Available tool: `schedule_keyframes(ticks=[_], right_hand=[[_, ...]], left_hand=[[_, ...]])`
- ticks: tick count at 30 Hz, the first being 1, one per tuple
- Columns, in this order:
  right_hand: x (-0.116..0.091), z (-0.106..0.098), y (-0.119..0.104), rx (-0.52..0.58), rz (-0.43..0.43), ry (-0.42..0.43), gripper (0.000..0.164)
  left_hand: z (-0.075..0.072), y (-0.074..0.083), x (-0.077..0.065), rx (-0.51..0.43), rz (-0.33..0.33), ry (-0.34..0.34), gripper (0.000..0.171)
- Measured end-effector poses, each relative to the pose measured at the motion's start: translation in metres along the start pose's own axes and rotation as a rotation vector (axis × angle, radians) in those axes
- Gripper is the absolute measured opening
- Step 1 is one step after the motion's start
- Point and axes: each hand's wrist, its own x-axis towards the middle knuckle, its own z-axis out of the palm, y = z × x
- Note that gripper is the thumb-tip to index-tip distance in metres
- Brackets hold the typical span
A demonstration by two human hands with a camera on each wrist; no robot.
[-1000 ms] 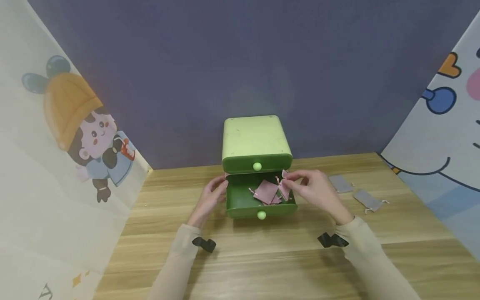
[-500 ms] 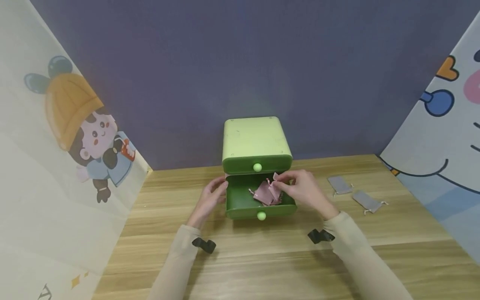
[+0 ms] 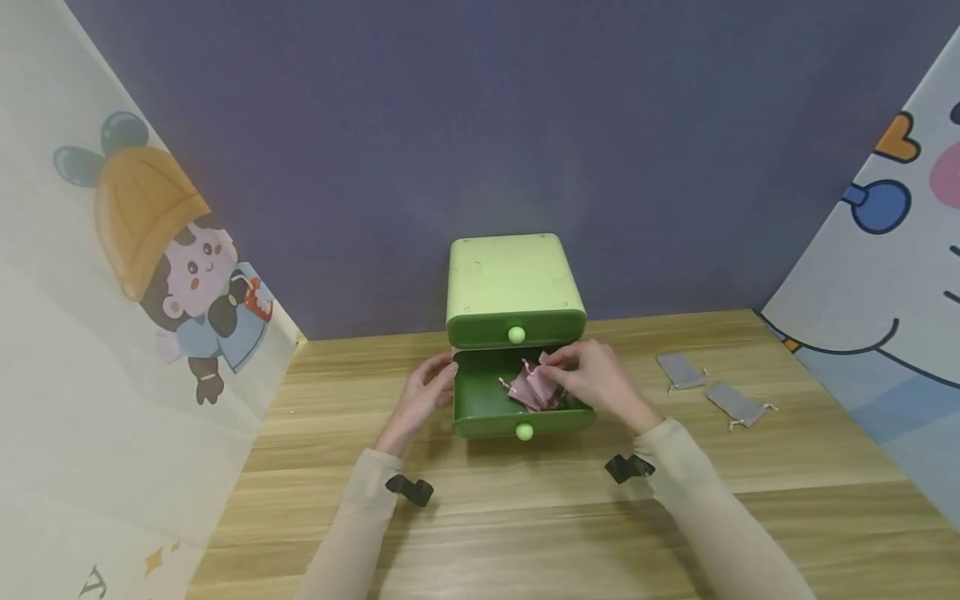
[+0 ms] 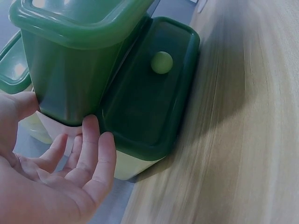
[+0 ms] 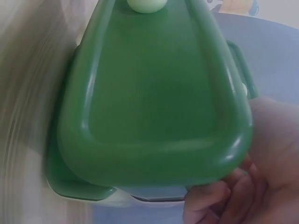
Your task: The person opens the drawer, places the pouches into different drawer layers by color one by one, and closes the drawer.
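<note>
The lower drawer (image 3: 478, 396) of a small green cabinet (image 3: 513, 275) is pulled out. My left hand (image 3: 418, 402) holds the drawer's left side; in the left wrist view, thumb and fingertips lie on opposite edges of the drawer wall (image 4: 70, 79). With thumb and fingers, my right hand (image 3: 596, 379) pinches a pink drawstring pouch (image 3: 543, 387) by its top end, inside the drawer. That pouch overlaps other pink pouches (image 3: 521, 390) on the drawer floor. In the right wrist view the green drawer front (image 5: 154, 102) hides the pouches and part of the right hand (image 5: 261, 182).
Two grey drawstring pouches (image 3: 681, 369) lie on the wooden table (image 3: 480, 517) to the right. The shut upper drawer (image 3: 480, 329) sits just above the open one. A dark blue panel (image 3: 375, 167) stands behind, with printed panels at both sides.
My right hand has moved left with the pink pouch, from the drawer's right side to over the other pink pouches. My left hand has stayed in place.
</note>
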Motion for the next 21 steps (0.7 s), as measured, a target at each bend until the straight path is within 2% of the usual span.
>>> schedule_keyframes(ticks=[13,21], right_hand=[[-0.006,0.002,0.005,0.041,-0.019,0.061,0.019],[-0.013,0.000,-0.001,0.065,-0.039,0.139,0.014]], left_hand=[[0.000,-0.002,0.001,-0.003,0.003,0.004,0.059],[0.000,0.000,0.001,-0.004,0.001,-0.004,0.058]])
